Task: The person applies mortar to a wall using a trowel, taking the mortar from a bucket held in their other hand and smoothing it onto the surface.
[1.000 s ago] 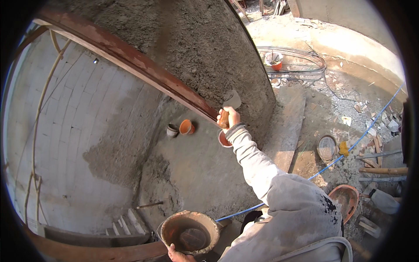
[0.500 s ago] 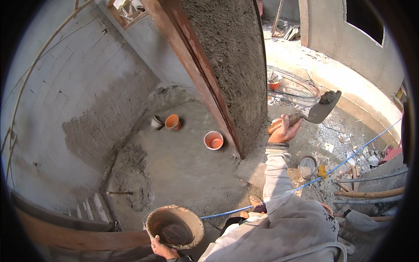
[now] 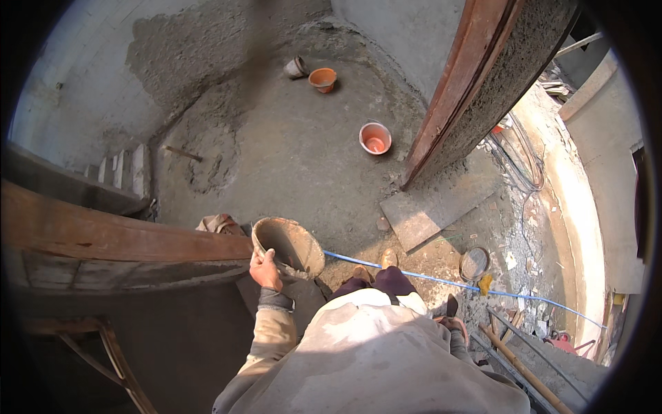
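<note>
My left hand (image 3: 265, 270) grips the near rim of a round mortar pan (image 3: 289, 245), grey and caked with cement, held at waist height beside a wooden plank (image 3: 124, 238). My right hand (image 3: 454, 324) hangs low at my right side, mostly hidden behind my grey-sleeved body. Its fingers are curled around the dark handle of a trowel (image 3: 451, 305); the blade is barely visible. My shoes (image 3: 388, 259) show just past the pan, far above the cement floor.
A rough plastered wall with a rusty brown edge strip (image 3: 476, 83) rises at upper right. Below lie two orange buckets (image 3: 376, 138) (image 3: 323, 78), a grey pot (image 3: 296, 67), a flat slab (image 3: 434, 207), a blue string (image 3: 483, 288), a round sieve (image 3: 474, 262), steps (image 3: 124, 169) and poles (image 3: 524, 369).
My right hand has come off the wall and dropped with the trowel to my side. The view has tilted down toward the floor. The left hand still holds the pan.
</note>
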{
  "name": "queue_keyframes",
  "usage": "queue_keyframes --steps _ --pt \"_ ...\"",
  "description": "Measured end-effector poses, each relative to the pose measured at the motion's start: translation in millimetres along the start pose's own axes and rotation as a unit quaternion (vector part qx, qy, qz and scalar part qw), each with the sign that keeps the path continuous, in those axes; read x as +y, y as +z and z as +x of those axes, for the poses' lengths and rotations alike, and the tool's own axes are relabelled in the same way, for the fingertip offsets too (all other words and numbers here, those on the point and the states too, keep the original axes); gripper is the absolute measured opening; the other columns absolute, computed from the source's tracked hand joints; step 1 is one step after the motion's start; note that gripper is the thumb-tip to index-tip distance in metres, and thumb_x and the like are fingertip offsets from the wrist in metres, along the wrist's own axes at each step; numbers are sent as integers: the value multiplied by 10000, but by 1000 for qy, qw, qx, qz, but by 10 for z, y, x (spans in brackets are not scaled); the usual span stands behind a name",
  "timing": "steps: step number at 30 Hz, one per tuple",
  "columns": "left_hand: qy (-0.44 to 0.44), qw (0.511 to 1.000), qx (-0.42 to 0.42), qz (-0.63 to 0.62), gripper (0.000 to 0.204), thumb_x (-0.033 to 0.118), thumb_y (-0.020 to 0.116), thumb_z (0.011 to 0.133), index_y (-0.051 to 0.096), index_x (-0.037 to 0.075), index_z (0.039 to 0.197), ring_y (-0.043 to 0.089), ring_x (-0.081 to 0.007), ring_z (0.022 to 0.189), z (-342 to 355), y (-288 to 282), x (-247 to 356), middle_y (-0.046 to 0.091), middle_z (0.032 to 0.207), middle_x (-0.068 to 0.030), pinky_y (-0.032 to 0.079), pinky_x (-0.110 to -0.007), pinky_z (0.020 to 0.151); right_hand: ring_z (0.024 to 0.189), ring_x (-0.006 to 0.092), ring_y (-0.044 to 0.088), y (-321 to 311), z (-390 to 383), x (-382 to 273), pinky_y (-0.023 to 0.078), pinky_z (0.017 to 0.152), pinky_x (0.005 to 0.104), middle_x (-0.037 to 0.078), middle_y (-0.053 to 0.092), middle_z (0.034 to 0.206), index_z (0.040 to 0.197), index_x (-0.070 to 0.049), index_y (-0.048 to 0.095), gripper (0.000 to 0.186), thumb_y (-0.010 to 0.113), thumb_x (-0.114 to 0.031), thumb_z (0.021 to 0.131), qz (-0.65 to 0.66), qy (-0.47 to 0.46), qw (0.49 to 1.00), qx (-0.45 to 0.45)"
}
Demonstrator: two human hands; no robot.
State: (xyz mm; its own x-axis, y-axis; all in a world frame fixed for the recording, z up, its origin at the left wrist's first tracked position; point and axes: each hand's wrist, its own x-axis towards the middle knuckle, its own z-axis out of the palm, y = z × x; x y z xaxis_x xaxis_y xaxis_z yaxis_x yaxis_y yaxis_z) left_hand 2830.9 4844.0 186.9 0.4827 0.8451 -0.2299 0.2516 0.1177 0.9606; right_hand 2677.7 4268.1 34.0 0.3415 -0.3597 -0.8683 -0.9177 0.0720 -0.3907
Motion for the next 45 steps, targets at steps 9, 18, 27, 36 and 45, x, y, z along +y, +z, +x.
queue_keyframes --steps 9,18,27,36,45 --pt "-297 949 104 -31 217 157 675 735 578 -10 834 502 -188 494 647 477 -798 598 756 -99 344 -291 345 529 187 481 -308 -882 499 380 398 332 70 531 746 1123 -93 488 367 529 -136 761 13 123 992 40" --pt "-285 881 58 -374 733 390 541 823 192 30 1358 453 -332 1152 1722 720 -159 330 1343 -139 464 -447 942 484 159 487 -493 -1440 -258 399 391 315 54 533 693 1167 -26 472 522 617 -132 677 122 -162 969 144" --pt "-299 933 -201 10 430 336 520 841 415 86 1175 549 -270 834 646 1135 -886 482 828 -70 462 -436 824 633 233 581 -511 -1065 788 482 605 367 126 623 793 993 -14 590 334 645 -170 703 -91 148 977 127" --pt "-383 859 -255 225 280 233 517 821 491 54 1036 555 -263 718 -887 1122 -1552 540 887 -121 487 -406 671 678 252 619 -1334 -551 1861 493 588 387 156 640 839 1044 -38 592 415 723 -134 662 103 217 967 79" --pt "-273 917 -265 124 90 159 520 824 530 70 814 498 -205 541 -2092 2119 -1257 486 662 -45 349 -319 418 700 237 599 -3010 816 611 492 611 368 130 629 856 983 -18 577 402 758 -124 640 -218 85 971 53"
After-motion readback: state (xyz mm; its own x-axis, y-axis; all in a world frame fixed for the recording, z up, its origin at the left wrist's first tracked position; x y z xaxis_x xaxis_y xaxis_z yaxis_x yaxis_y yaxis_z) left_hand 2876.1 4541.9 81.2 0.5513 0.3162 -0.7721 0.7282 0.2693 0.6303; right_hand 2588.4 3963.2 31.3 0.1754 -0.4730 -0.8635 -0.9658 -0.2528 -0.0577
